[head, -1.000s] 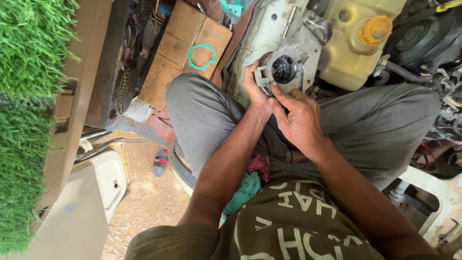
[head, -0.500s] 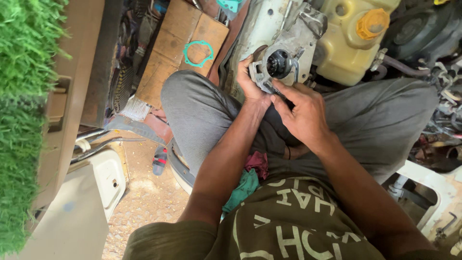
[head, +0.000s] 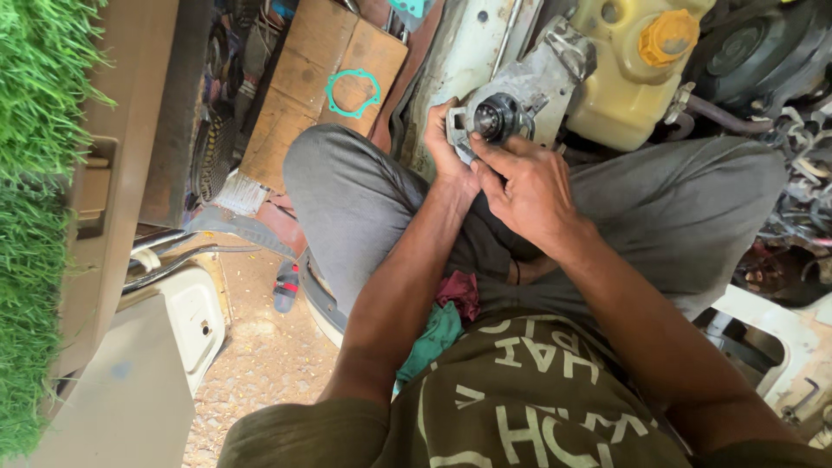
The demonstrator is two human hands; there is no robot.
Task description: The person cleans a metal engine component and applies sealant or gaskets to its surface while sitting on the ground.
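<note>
grey metal pump; teal gasket; yellow-capped cream tank; green turf

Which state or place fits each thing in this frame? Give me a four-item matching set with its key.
Things:
1. gasket ring
2. reservoir cap
3. metal pump part
4. crumpled rag

Descriptions:
A. yellow, on the pale tank
B. held between the left hand and right hand
C. teal, flat on cardboard
D. green, lying on the lap

Pairs: 1-C, 2-A, 3-B, 4-D

Metal pump housing: grey cast body with round black bearing hub facing upward, tilted, held above the lap between left hand and right hand, gripped at its lower edge.
</note>
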